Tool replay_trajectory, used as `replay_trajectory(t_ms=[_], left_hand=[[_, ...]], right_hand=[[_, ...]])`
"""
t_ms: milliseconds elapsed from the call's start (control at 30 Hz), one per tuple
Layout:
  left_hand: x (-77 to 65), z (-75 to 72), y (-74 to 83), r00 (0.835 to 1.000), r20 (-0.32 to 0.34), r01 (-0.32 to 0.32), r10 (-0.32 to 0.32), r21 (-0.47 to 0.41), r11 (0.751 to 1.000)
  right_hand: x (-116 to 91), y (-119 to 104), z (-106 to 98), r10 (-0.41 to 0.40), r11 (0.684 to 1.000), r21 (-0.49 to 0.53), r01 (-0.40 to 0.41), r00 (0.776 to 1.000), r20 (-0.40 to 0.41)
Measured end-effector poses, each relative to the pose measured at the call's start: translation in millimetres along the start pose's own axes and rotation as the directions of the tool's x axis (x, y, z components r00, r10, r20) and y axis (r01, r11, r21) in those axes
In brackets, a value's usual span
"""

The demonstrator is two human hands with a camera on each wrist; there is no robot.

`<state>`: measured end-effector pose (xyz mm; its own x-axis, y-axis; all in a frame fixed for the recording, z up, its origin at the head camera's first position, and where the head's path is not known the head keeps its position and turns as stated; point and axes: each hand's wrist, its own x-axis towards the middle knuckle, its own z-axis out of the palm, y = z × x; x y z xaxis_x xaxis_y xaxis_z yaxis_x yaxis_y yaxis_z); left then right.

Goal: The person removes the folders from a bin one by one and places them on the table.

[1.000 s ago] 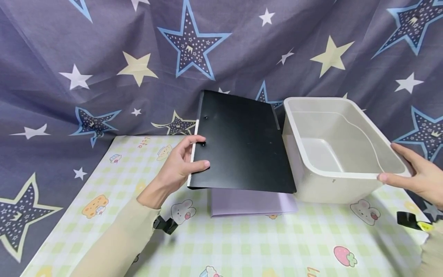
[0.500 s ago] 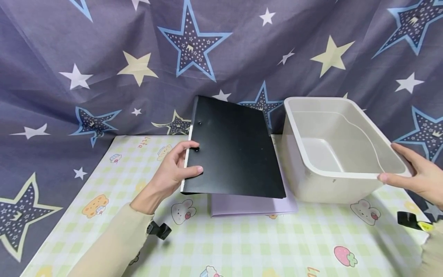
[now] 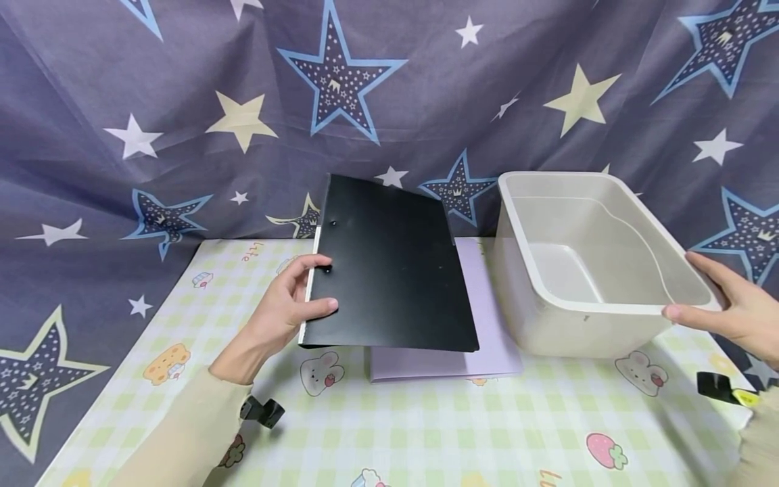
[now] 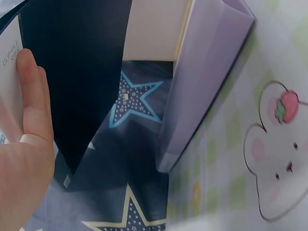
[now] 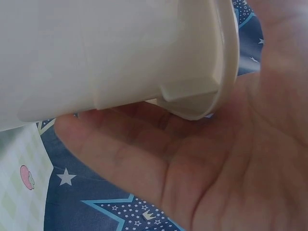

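Observation:
A black clip file folder [image 3: 389, 270] is held up, tilted, over the table by my left hand [image 3: 276, 311], which pinches its white-labelled spine with the thumb on the cover. In the left wrist view the label [image 4: 10, 62] reads "CLIP FILE" beside my fingers. Under it on the table lies a purple folder [image 3: 441, 365], partly covered by the black one in the head view. My right hand [image 3: 739, 308] grips the near right corner of a whitish plastic bin [image 3: 584, 331], thumb at the rim, fingers along the outer wall [image 5: 120, 57].
The table [image 3: 389, 426] has a green checked cover with cartoon prints. Behind it hangs a dark star-patterned cloth [image 3: 426, 101]. The bin stands at the right, close to the purple folder, with nothing visible inside.
My left hand has carried the black clip file to the left and slightly down, so more of the purple folder shows beside the bin. The right hand and the bin stay put.

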<state>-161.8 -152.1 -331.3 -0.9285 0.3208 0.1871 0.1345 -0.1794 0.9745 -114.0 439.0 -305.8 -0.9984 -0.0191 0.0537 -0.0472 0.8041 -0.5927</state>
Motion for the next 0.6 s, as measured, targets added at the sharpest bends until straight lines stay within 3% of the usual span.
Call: replay_trajectory(t_ms=[233, 600], left_hand=[[-4.6, -16.0, -2.7, 0.998, -0.008, -0.057, 0.057, 0.065, 0.996], [-16.2, -39.2, -1.6, 0.996, -0.004, -0.084, 0.085, 0.136, 0.987]], right_hand=[[-0.8, -2.1, 0.6, 0.002, 1.0, 0.022, -0.002, 1.0, 0.003], [-1.8, -3.0, -0.1, -0.02, 1.0, 0.012, 0.02, 1.0, 0.001]])
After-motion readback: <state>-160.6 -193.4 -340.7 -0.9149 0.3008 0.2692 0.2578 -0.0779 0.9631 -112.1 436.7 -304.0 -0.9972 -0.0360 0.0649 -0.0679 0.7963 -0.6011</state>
